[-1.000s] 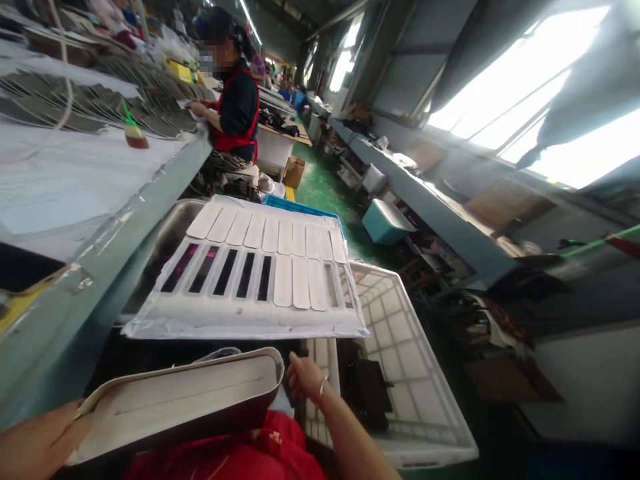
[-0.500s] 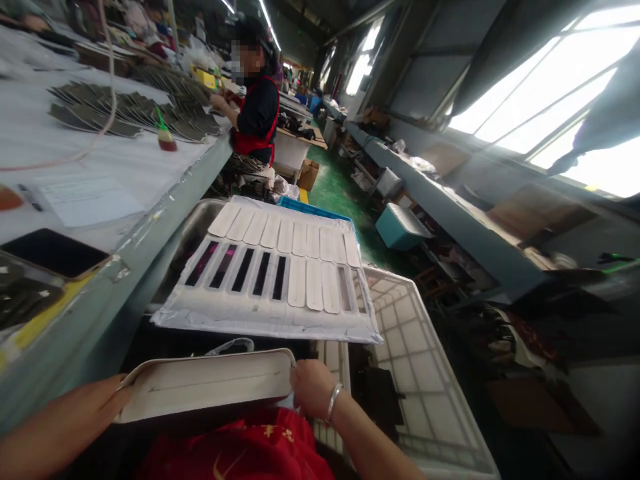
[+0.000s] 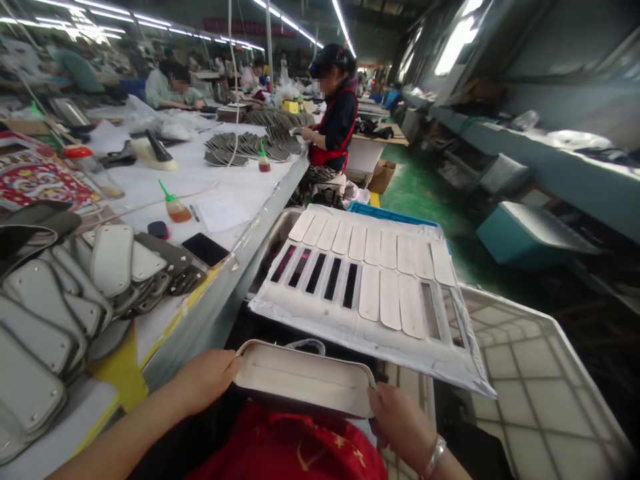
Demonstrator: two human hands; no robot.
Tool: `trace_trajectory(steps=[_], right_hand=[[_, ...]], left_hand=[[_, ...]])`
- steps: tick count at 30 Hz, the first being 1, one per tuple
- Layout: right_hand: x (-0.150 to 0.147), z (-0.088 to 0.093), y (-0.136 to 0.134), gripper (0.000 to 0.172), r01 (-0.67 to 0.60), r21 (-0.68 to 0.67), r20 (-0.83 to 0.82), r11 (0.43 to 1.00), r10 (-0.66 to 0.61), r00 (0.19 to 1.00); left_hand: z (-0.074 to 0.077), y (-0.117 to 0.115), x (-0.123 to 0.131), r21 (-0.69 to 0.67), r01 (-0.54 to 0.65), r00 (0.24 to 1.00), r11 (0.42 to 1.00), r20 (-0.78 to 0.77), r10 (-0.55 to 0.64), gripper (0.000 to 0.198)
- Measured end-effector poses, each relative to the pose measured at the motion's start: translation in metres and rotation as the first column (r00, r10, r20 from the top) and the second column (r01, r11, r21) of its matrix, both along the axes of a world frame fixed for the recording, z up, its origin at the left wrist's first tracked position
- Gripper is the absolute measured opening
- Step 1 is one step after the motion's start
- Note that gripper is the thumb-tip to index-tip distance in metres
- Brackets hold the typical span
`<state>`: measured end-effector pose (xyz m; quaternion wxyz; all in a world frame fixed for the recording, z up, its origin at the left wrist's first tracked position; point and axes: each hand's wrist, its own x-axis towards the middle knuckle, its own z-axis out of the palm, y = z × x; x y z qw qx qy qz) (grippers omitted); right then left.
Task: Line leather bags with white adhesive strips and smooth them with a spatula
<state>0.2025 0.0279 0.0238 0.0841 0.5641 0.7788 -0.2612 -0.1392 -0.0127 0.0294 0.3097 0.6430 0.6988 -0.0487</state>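
Note:
Between my two hands, low in the head view, is a long cream-lined piece point(image 3: 305, 380) with raised, rounded edges and a dark outer side. My left hand point(image 3: 215, 377) pinches its left end, and my right hand point(image 3: 400, 420), below a silver bangle, grips the right end. Just beyond it lies a white-covered board point(image 3: 310, 307) with slots in two rows. Cream rounded strips point(image 3: 370, 293) cover the back row and part of the front row; several front slots show dark. A clear loop point(image 3: 307, 345) sticks up behind the held piece.
At left, a white worktable point(image 3: 200, 180) bears grey padded pieces point(image 3: 37, 313), a phone point(image 3: 205, 250) and glue bottles point(image 3: 175, 208). A white crate point(image 3: 540, 353) stands right of the board. A co-worker point(image 3: 337, 113) stands at the table farther ahead.
The view has swung left, bringing more of the worktable and its grey pieces into sight. Both hands still hold the cream-lined piece, which now tilts down to the right.

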Motion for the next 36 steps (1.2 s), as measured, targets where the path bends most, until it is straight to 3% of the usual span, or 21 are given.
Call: trace_trajectory(steps=[3, 12, 15, 18, 21, 24, 27, 32, 36], right_hand=[[0.001, -0.002, -0.002, 0.026, -0.092, 0.037, 0.038, 0.995, 0.090, 0.995], [-0.002, -0.003, -0.005, 0.033, -0.349, 0.024, 0.281, 0.937, 0.329, 0.902], [-0.003, -0.003, -0.006, 0.034, -0.342, 0.012, 0.275, 0.940, 0.326, 0.905], [-0.002, -0.004, -0.007, 0.028, -0.212, 0.006, 0.174, 0.977, 0.208, 0.963], [0.000, -0.004, -0.007, 0.031, -0.028, -0.011, 0.034, 1.000, 0.028, 0.999], [0.001, -0.003, -0.007, 0.038, 0.134, -0.093, -0.044, 0.987, -0.139, 0.989], [0.001, -0.003, -0.006, 0.042, 0.205, -0.137, -0.071, 0.969, -0.216, 0.974], [0.000, 0.000, -0.004, 0.043, 0.159, -0.108, -0.020, 0.981, -0.162, 0.987], [-0.001, 0.000, -0.005, 0.030, -0.131, -0.050, 0.134, 0.990, 0.136, 0.982]], left_hand=[[-0.003, 0.003, 0.001, -0.006, 0.001, 1.000, 1.000, 0.009, -0.001, 0.045], [-0.014, -0.002, -0.003, 0.007, -0.029, 0.991, 1.000, 0.128, 0.028, 0.046], [-0.014, -0.002, -0.008, -0.136, -0.094, 0.942, 0.986, 0.308, 0.132, 0.053], [-0.013, 0.000, -0.011, -0.278, -0.156, 0.860, 0.948, 0.435, 0.269, 0.059], [-0.012, 0.003, -0.009, -0.231, -0.131, 0.922, 0.964, 0.329, 0.204, 0.047], [-0.008, 0.006, -0.004, -0.157, -0.064, 0.974, 0.985, 0.204, 0.096, 0.036], [-0.006, 0.009, -0.002, -0.077, -0.002, 0.991, 0.997, 0.131, 0.013, 0.034], [-0.011, 0.011, -0.002, -0.013, 0.076, 0.997, 0.997, 0.032, -0.076, 0.036], [-0.014, 0.006, 0.003, 0.024, 0.079, 0.996, 0.997, -0.050, -0.078, 0.033]])
